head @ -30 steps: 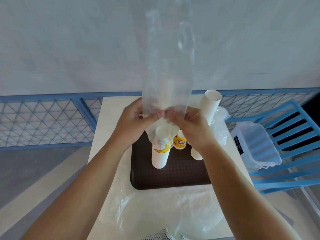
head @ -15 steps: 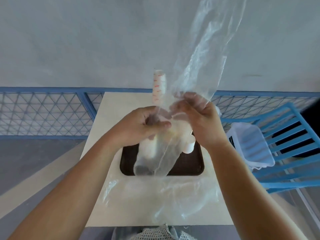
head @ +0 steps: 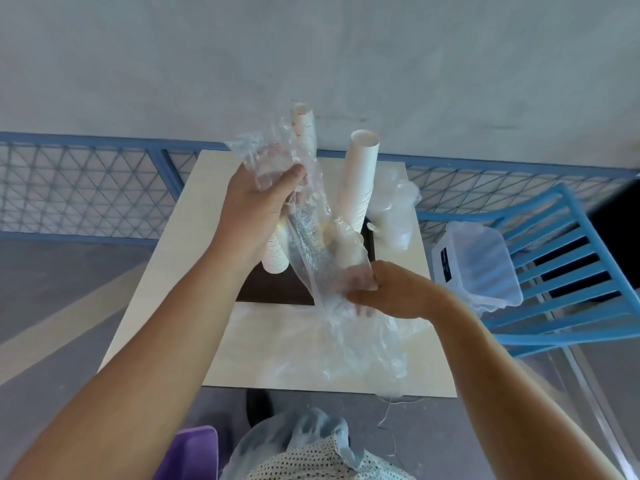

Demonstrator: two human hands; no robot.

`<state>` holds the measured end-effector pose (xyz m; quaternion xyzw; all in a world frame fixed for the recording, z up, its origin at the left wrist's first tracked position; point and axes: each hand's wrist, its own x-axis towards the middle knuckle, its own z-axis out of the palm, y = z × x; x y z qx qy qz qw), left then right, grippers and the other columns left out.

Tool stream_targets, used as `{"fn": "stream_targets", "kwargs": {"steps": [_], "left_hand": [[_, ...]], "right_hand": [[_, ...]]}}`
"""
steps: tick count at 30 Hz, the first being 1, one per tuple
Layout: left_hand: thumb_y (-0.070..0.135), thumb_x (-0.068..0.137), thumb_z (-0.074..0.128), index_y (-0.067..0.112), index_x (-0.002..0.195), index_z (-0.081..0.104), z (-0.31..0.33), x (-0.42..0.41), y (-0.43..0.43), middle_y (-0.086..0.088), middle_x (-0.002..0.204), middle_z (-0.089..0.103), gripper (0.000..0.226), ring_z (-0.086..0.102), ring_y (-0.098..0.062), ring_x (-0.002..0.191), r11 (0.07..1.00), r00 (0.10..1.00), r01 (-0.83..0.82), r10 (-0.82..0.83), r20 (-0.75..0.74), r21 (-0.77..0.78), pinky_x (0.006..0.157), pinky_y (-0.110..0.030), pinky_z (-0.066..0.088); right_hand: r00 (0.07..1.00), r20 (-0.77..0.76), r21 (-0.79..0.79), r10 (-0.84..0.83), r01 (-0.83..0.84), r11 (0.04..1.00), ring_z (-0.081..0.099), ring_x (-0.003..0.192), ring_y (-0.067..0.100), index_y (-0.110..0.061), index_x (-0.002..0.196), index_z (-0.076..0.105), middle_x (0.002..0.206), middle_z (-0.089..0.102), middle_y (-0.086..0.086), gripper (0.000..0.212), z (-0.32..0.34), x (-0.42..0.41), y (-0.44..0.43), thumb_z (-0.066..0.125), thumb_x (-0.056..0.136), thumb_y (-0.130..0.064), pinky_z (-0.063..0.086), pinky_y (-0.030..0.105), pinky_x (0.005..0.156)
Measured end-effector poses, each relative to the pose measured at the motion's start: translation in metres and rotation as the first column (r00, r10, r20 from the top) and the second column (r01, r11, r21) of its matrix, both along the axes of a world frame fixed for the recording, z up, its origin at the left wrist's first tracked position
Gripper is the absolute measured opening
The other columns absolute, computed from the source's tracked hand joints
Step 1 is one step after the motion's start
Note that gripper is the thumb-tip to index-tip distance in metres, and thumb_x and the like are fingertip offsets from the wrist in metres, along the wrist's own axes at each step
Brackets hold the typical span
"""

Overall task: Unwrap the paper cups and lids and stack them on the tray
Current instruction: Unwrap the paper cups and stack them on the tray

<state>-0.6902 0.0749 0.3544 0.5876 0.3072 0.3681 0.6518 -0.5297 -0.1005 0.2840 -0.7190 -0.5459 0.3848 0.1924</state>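
Head view: left hand [head: 258, 206] has its grip curled round the upper end of the clear plastic wrapper [head: 311, 237], thumb on top, held above the tray [head: 273, 289]. Right hand [head: 393, 292] grip pinches the wrapper's lower part near the tray's front edge. Tall white cup stack [head: 362, 174] stands by the tray's far right corner. Red-printed stack [head: 304, 128] is blurred behind the wrapper. Short stack [head: 275, 256] is half hidden by the left wrist. Tray mostly covered. Loose plastic lies on the surface [head: 183, 244].

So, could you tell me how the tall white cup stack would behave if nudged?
The tall white cup stack looks narrow for its height and appears to lean, so it would probably tip easily. Made of nested paper cups, it is likely light and may flex or separate.
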Motion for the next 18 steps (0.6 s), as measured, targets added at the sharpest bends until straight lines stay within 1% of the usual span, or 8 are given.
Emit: {"fn": "stream_targets", "kwargs": {"steps": [3, 6, 8, 10, 12, 14, 16, 18], "left_hand": [[0.023, 0.096, 0.076, 0.027, 0.115, 0.067, -0.005, -0.012, -0.004, 0.001, 0.087, 0.078, 0.021, 0.065, -0.016, 0.072, 0.996, 0.999, -0.038, 0.039, -0.015, 0.078, 0.066, -0.026, 0.053], [0.024, 0.093, 0.080, 0.018, 0.123, 0.065, -0.007, -0.016, -0.006, 0.000, 0.081, 0.075, 0.035, 0.064, -0.015, 0.067, 0.989, 0.995, 0.002, 0.013, -0.097, 0.150, 0.065, -0.028, 0.052], [0.029, 0.086, 0.086, 0.021, 0.123, 0.061, -0.006, -0.014, -0.010, -0.001, 0.084, 0.075, 0.046, 0.067, -0.011, 0.068, 0.974, 0.972, 0.098, -0.050, -0.229, 0.203, 0.069, -0.028, 0.053], [0.041, 0.078, 0.091, 0.026, 0.122, 0.057, -0.004, -0.011, -0.015, 0.005, 0.097, 0.075, 0.058, 0.071, -0.007, 0.081, 0.933, 0.919, 0.206, -0.081, -0.385, 0.296, 0.076, -0.027, 0.057], [0.047, 0.074, 0.092, 0.026, 0.128, 0.053, -0.002, -0.006, -0.022, 0.010, 0.106, 0.072, 0.071, 0.069, 0.000, 0.089, 0.872, 0.864, 0.322, -0.111, -0.492, 0.369, 0.076, -0.021, 0.056], [0.044, 0.072, 0.094, 0.024, 0.130, 0.049, -0.004, -0.002, -0.027, 0.010, 0.103, 0.071, 0.076, 0.069, 0.001, 0.085, 0.835, 0.823, 0.416, -0.176, -0.541, 0.360, 0.071, -0.018, 0.054], [0.039, 0.072, 0.095, 0.026, 0.131, 0.046, -0.014, -0.001, -0.027, 0.008, 0.099, 0.072, 0.078, 0.069, -0.001, 0.083, 0.831, 0.777, 0.473, -0.236, -0.584, 0.293, 0.069, -0.015, 0.052], [0.033, 0.076, 0.093, 0.030, 0.134, 0.045, -0.034, -0.003, -0.024, 0.010, 0.098, 0.074, 0.076, 0.070, -0.002, 0.087, 0.830, 0.706, 0.535, -0.337, -0.623, 0.158, 0.073, -0.016, 0.053]], "right_hand": [[0.998, -0.066, -0.017, -0.008, 0.007, 1.000, 0.071, 0.078, 0.007, -0.020, 0.110, 0.073, 0.087, 0.076, -0.007, 0.014, -0.011, 0.001, -0.006, 0.068, 0.100, -0.029, 0.058, 0.049, 0.091], [0.961, -0.272, 0.053, -0.056, 0.073, 0.996, 0.071, 0.105, 0.005, -0.028, 0.128, 0.066, 0.112, 0.076, -0.010, 0.032, -0.010, -0.009, -0.009, 0.074, 0.097, -0.025, 0.055, 0.039, 0.101], [0.859, -0.510, 0.185, -0.043, 0.158, 0.970, 0.064, 0.126, 0.013, -0.023, 0.142, 0.055, 0.132, 0.070, -0.004, 0.045, -0.004, -0.021, -0.006, 0.070, 0.100, -0.020, 0.051, 0.036, 0.108], [0.713, -0.701, 0.307, -0.014, 0.319, 0.897, 0.060, 0.132, 0.028, -0.018, 0.145, 0.052, 0.140, 0.064, 0.007, 0.043, 0.003, -0.032, 0.001, 0.060, 0.103, -0.024, 0.052, 0.046, 0.108], [0.635, -0.770, 0.349, -0.059, 0.497, 0.794, 0.064, 0.125, 0.028, -0.019, 0.139, 0.057, 0.133, 0.068, 0.005, 0.034, 0.010, -0.039, 0.011, 0.054, 0.106, -0.026, 0.054, 0.048, 0.102], [0.656, -0.734, 0.381, -0.176, 0.612, 0.693, 0.071, 0.105, 0.021, -0.013, 0.124, 0.067, 0.110, 0.075, 0.002, 0.021, 0.016, -0.041, 0.018, 0.056, 0.107, -0.019, 0.059, 0.041, 0.092], [0.678, -0.676, 0.414, -0.289, 0.674, 0.612, 0.067, 0.077, 0.018, -0.002, 0.105, 0.069, 0.082, 0.070, 0.003, 0.013, 0.013, -0.036, 0.020, 0.059, 0.105, -0.011, 0.057, 0.038, 0.076], [0.616, -0.698, 0.373, -0.364, 0.747, 0.550, 0.062, 0.065, 0.021, -0.006, 0.099, 0.070, 0.074, 0.064, 0.008, 0.011, 0.004, -0.026, 0.016, 0.061, 0.104, -0.010, 0.055, 0.038, 0.067]]}}
